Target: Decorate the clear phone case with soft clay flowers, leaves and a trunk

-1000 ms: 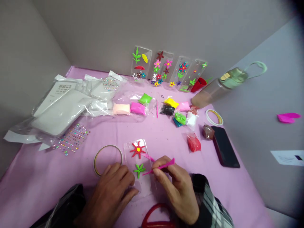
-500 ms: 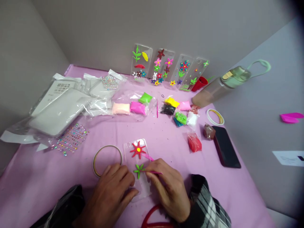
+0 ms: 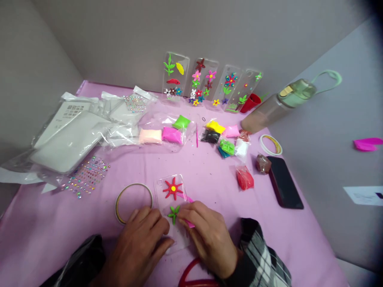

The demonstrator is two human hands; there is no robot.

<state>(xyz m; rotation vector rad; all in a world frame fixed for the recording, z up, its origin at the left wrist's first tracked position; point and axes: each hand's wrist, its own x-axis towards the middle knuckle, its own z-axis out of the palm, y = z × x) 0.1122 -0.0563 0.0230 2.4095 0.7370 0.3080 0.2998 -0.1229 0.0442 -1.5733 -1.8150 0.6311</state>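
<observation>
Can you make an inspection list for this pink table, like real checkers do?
Surface: pink cloth with small dark specks.
Work things: clear case, bearing a red flower and green piece.
Clutter: clay packets, tape ring, bottle, phone, plastic packages, red handle.
Hands: right hand holds a pink tool beside the green piece; left hand at the case's left edge.
Cables: nothing seen.
Surroundings: grey walls; four decorated cases at the back.

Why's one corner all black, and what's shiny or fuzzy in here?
Head view: the top right corner goes black, maybe from the lens edge; head view: the plastic bags catch white glare; head view: writing on the far-right paper is too blurry to read, and the clear case has faint edges.
</observation>
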